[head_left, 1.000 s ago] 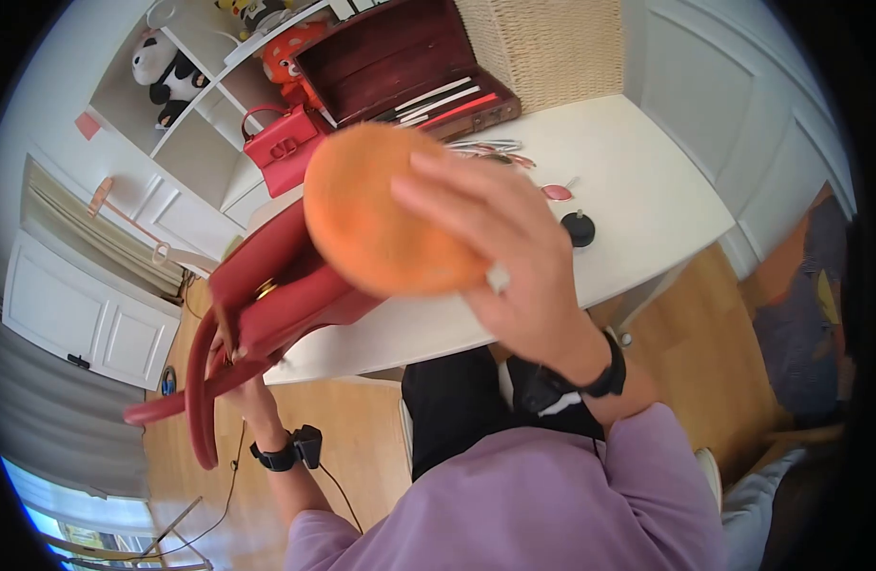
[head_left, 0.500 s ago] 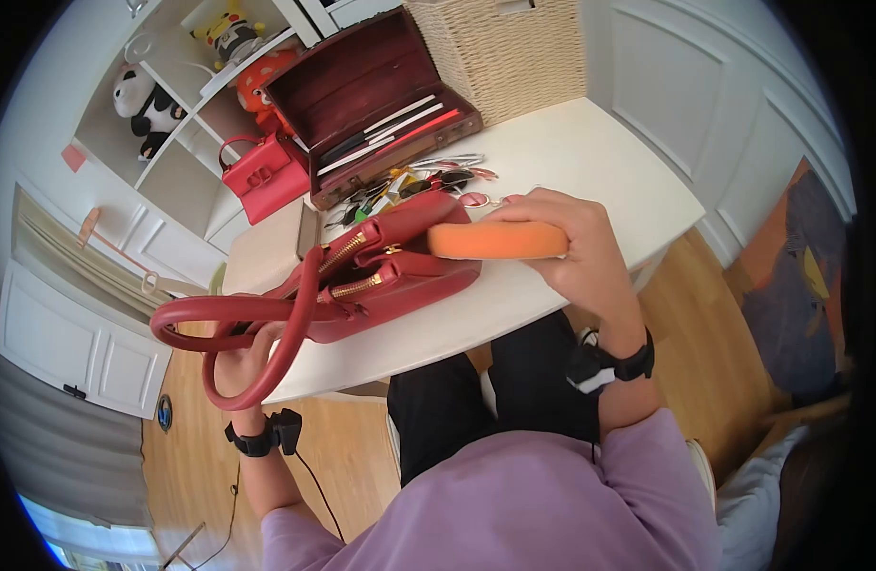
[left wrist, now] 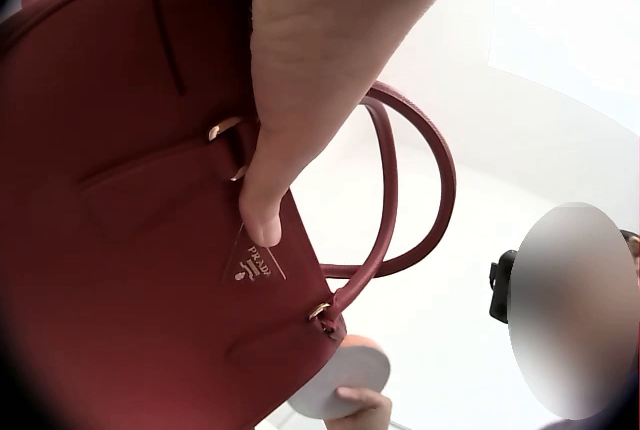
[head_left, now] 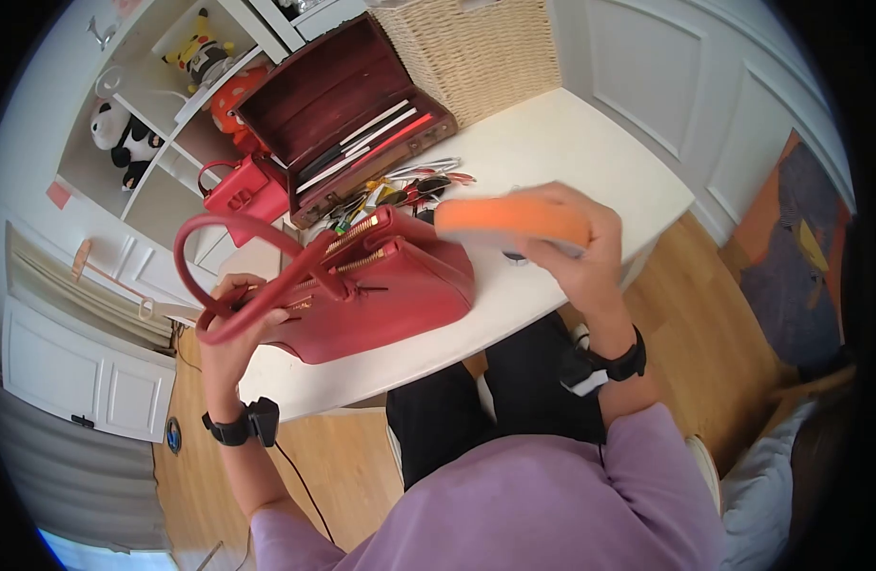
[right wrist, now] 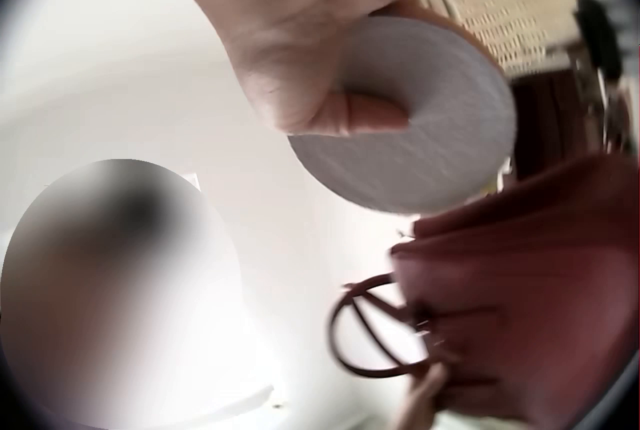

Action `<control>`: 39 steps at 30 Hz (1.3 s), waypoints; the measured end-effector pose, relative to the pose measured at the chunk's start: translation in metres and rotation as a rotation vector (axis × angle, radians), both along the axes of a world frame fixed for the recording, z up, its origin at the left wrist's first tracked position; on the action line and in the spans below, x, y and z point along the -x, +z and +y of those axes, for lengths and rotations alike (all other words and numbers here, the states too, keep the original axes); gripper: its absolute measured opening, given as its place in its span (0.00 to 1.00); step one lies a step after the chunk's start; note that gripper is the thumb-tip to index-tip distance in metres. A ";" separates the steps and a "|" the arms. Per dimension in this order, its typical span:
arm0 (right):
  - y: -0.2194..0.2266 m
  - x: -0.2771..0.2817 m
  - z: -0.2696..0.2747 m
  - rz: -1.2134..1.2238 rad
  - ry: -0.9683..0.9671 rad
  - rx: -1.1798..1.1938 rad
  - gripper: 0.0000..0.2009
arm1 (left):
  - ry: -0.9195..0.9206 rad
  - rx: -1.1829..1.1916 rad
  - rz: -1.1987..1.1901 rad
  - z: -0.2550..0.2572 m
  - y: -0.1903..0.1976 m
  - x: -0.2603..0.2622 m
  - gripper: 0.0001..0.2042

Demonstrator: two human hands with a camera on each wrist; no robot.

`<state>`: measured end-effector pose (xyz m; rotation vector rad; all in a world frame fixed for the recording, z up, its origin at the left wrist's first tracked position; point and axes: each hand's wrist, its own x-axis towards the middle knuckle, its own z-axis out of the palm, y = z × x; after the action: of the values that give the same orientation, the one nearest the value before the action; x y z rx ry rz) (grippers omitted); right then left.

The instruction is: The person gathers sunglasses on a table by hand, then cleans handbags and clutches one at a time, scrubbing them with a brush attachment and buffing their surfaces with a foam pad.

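Observation:
A red leather handbag (head_left: 381,300) with two looped handles and gold zips stands on the white table, a metal brand plate (left wrist: 258,262) on its face. My left hand (head_left: 236,328) grips the bag's left end below the handles, its thumb (left wrist: 264,220) lying against the leather by the plate. Over the table beside the bag's right end, my right hand (head_left: 590,249) pinches a thick round orange pad (head_left: 514,217). The pad's flat grey underside (right wrist: 430,150) has the thumb pressed on it, while the other fingers lie on the orange side.
Behind the bag lies a pile of sunglasses and small items (head_left: 390,195). An open dark red case (head_left: 338,114) holding flat strips, a small red bag (head_left: 243,195) and a woven basket (head_left: 476,57) stand farther back. White shelves (head_left: 162,105) hold soft toys.
The handbag has turned from tilted and hanging past the table's left edge to upright on the table. The orange pad has moved from over the bag to its right and tipped level.

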<state>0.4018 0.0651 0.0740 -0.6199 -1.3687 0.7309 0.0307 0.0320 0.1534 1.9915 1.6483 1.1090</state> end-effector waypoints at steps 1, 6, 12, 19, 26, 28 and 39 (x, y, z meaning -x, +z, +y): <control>0.002 0.007 0.003 -0.001 0.005 0.001 0.19 | -0.013 -0.012 0.054 0.003 0.002 -0.001 0.19; 0.008 0.025 0.004 -0.197 -0.067 -0.259 0.20 | 0.066 0.064 -0.120 -0.001 0.010 -0.007 0.14; 0.036 0.024 0.006 -0.160 -0.081 -0.402 0.21 | -0.043 0.088 -0.008 0.021 0.016 0.017 0.20; 0.067 0.022 -0.004 -0.432 -0.007 -0.374 0.23 | -0.394 0.159 -0.238 0.040 0.024 0.058 0.24; 0.067 0.032 0.001 -0.377 -0.007 -0.384 0.19 | -0.185 -0.275 -0.249 0.021 0.019 0.015 0.18; 0.073 0.034 -0.001 -0.414 0.035 -0.293 0.20 | -0.215 -0.246 -0.154 0.024 0.029 0.018 0.15; 0.118 0.042 0.015 -0.665 0.067 -0.195 0.17 | -0.120 0.175 -0.237 0.044 0.048 0.006 0.26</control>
<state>0.3601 0.0796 0.1925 -0.6933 -2.0525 0.4433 0.0249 0.0764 0.2014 1.7506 1.4332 1.0708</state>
